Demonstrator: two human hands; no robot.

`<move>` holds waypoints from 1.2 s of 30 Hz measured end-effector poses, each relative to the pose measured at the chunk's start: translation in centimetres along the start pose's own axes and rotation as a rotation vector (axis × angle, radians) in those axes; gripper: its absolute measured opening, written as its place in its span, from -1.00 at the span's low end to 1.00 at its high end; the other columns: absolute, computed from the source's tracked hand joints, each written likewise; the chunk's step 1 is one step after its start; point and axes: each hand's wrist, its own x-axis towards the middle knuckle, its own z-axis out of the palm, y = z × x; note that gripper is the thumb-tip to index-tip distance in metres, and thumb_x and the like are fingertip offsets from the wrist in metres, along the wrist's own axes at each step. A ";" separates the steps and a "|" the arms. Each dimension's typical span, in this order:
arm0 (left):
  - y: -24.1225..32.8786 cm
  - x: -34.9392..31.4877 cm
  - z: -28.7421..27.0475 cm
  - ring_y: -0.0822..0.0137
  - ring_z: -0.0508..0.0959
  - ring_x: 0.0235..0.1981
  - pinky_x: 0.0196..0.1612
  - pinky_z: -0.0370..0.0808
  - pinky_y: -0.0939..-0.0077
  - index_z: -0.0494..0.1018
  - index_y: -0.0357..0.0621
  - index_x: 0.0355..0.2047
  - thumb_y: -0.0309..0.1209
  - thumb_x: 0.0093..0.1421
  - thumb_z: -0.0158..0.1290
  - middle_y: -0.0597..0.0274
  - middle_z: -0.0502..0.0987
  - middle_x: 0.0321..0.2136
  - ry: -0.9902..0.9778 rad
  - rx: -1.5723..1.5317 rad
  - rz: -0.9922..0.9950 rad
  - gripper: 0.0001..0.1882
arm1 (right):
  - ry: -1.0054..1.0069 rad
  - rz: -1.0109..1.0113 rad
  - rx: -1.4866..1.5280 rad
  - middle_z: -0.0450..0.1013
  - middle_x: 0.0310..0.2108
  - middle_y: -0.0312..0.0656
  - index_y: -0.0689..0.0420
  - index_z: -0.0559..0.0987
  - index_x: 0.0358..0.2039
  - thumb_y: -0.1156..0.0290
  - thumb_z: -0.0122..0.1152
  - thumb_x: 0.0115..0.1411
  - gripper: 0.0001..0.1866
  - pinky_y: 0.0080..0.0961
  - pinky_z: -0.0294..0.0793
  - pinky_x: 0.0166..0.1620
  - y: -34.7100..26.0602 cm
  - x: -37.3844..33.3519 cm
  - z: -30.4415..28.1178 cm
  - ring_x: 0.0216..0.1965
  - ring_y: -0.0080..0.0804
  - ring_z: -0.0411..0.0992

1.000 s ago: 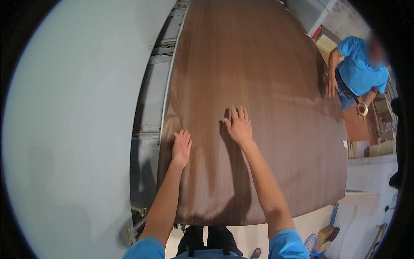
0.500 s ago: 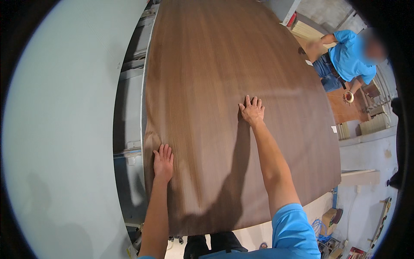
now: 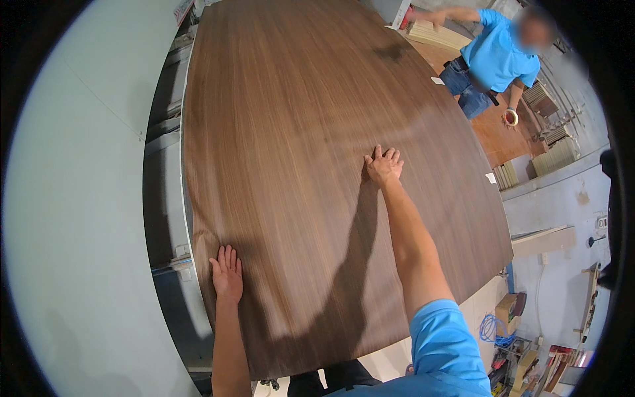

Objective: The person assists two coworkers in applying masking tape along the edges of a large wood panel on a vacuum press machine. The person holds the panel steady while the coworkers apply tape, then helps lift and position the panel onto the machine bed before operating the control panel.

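A large brown wood-grain sheet [image 3: 297, 132] lies spread before me, with slight ripples and a raised fold near its left edge. My left hand [image 3: 228, 274] rests on it by that edge, palm down, fingers stretched out. Farther in, around the middle of the sheet, my right hand [image 3: 385, 165] presses flat with spread fingers and casts a long shadow toward me. Neither hand holds anything. Small white tape pieces [image 3: 491, 178] sit along the right edge of the sheet.
A pale panel [image 3: 79, 198] fills the left side, separated from the sheet by a dark gap [image 3: 162, 198]. Beyond the right edge stands a co-worker [image 3: 499, 53] holding a tape roll [image 3: 510, 118]. Blue cable [image 3: 493, 329] and boxes lie at the lower right.
The view has shifted, so the sheet appears farther left. The co-worker's free arm has stretched out toward the sheet's far end. My hands stay flat on the sheet.
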 end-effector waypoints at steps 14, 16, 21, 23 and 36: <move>2.1 -0.6 2.0 0.14 0.41 0.22 0.32 0.28 0.22 0.42 -0.22 0.15 -0.28 0.38 0.06 0.01 0.42 0.20 0.204 0.372 0.205 -0.59 | 0.320 -0.465 0.278 0.21 0.34 0.23 0.24 0.34 0.30 0.06 0.01 0.41 -0.39 -0.03 0.22 0.36 -1.9 -10.1 2.0 0.36 0.17 0.18; 3.6 -2.1 1.9 0.01 0.41 0.20 0.29 0.30 0.16 0.41 -0.23 0.16 -0.31 0.26 0.17 -0.08 0.44 0.15 0.310 0.927 0.555 -0.51 | 0.359 -0.550 0.436 0.25 0.30 0.26 0.28 0.41 0.23 0.15 0.06 0.40 -0.46 -0.05 0.22 0.36 -1.7 -14.3 2.8 0.34 0.19 0.21; 8.7 0.2 -3.9 -0.12 0.47 0.08 0.20 0.36 0.02 0.41 -0.29 0.09 -0.24 0.13 0.26 -0.16 0.51 0.00 0.823 1.448 0.920 -0.42 | 0.229 -0.609 0.652 0.41 0.18 0.10 0.19 0.54 0.07 0.37 0.22 0.18 -0.57 -0.02 0.28 0.33 -3.2 -24.7 4.0 0.29 0.12 0.29; 10.7 0.4 -8.5 -0.05 0.58 -0.05 0.06 0.47 0.10 0.43 -0.38 0.00 -0.16 0.22 0.22 -0.14 0.58 -0.06 0.705 1.128 0.366 -0.46 | 0.247 -0.689 0.686 0.40 0.19 0.08 0.18 0.52 0.08 0.33 0.24 0.21 -0.56 -0.05 0.30 0.32 -3.1 -28.8 4.2 0.28 0.11 0.30; 14.4 10.6 -15.3 0.31 0.58 -0.36 -0.15 0.51 0.36 0.59 -0.25 -0.34 -0.28 0.27 0.24 0.20 0.64 -0.43 0.590 0.822 0.395 -0.75 | 0.010 -0.433 0.638 0.25 0.31 0.18 0.30 0.45 0.14 0.39 0.18 0.27 -0.55 -0.04 0.24 0.34 -6.5 -37.6 5.2 0.31 0.20 0.22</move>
